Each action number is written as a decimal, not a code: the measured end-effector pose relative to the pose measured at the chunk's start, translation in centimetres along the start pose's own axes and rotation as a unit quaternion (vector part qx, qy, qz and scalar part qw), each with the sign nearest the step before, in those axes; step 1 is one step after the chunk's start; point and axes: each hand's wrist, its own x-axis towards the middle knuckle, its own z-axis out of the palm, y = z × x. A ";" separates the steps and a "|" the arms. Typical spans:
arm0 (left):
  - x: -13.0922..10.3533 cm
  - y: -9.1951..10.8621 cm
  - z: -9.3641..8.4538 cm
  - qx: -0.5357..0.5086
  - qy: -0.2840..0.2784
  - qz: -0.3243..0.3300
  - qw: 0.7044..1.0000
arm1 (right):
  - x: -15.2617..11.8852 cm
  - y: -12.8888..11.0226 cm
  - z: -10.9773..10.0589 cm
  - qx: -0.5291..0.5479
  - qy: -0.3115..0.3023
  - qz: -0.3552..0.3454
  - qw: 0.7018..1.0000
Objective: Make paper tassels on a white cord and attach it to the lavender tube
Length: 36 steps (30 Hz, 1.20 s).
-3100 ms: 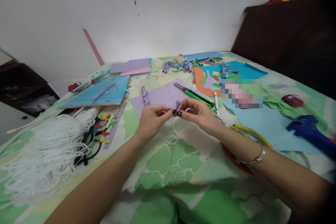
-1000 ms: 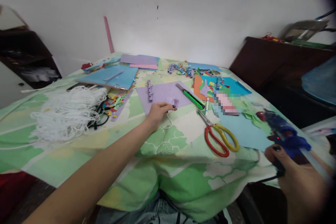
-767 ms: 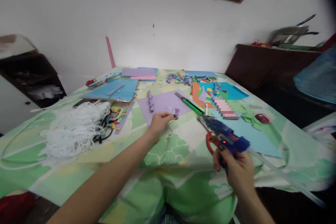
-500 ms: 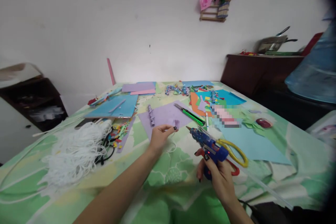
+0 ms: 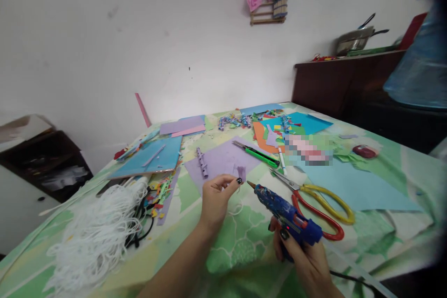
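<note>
Glue gun: right hand grips, handle half-hidden | purple fringe: left hand pinches, end covered

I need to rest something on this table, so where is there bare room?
Bare tablecloth shows at the front, between the left forearm and the right hand, and in a strip between the purple sheet and the coloured scraps. It is crowded at the far end with rolled paper pieces, and at left with the white cord pile.
</note>
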 end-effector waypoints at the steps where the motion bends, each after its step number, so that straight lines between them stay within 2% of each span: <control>1: 0.0 0.0 0.0 0.006 -0.004 0.004 1.000 | -0.1 0.1 0.0 -0.003 0.009 0.001 1.000; 6: -0.1 -0.2 -0.1 0.020 -0.011 0.025 0.999 | -0.2 0.8 -0.4 -0.004 -0.027 0.003 1.000; 13: -0.3 -0.1 -0.1 0.034 -0.021 0.043 0.998 | -0.3 0.0 0.1 -0.037 0.013 0.021 0.999; 23: -0.4 0.4 0.1 0.060 -0.027 0.073 0.995 | -0.4 -0.2 0.1 -0.055 0.017 0.038 0.998; 36: -0.5 0.5 0.1 0.046 -0.020 0.067 0.996 | -0.2 0.0 -0.2 -0.059 0.000 0.018 0.998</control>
